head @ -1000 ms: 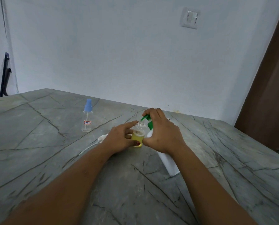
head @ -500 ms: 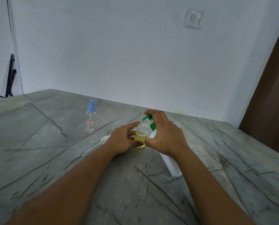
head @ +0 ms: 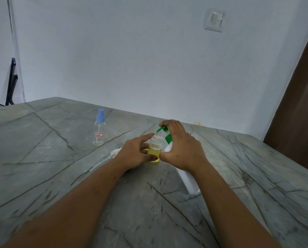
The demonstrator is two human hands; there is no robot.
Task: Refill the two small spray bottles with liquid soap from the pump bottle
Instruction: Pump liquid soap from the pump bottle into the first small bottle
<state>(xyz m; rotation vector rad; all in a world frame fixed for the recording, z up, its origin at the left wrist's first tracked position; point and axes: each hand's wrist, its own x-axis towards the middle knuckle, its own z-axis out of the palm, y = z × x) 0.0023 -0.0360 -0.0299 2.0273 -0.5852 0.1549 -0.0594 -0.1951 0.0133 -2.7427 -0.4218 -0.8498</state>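
My left hand [head: 133, 155] grips a small clear spray bottle [head: 155, 147] with its cap off, standing on the table and about half full of yellow soap. My right hand [head: 181, 147] holds the white pump bottle [head: 188, 178], fingers over its green pump head [head: 164, 131], whose spout sits just above the small bottle's open neck. A second small bottle [head: 99, 130], clear and seemingly empty, with a blue spray cap and a white label, stands apart at the back left.
A white spray cap with its thin dip tube [head: 103, 161] lies on the grey marble table [head: 42, 167] just left of my left hand. A white wall with a light switch [head: 214, 20] is behind. A brown door [head: 300, 108] stands at the right.
Both hands keep their hold on the bottles. The view has shifted slightly; the soap level looks about the same.
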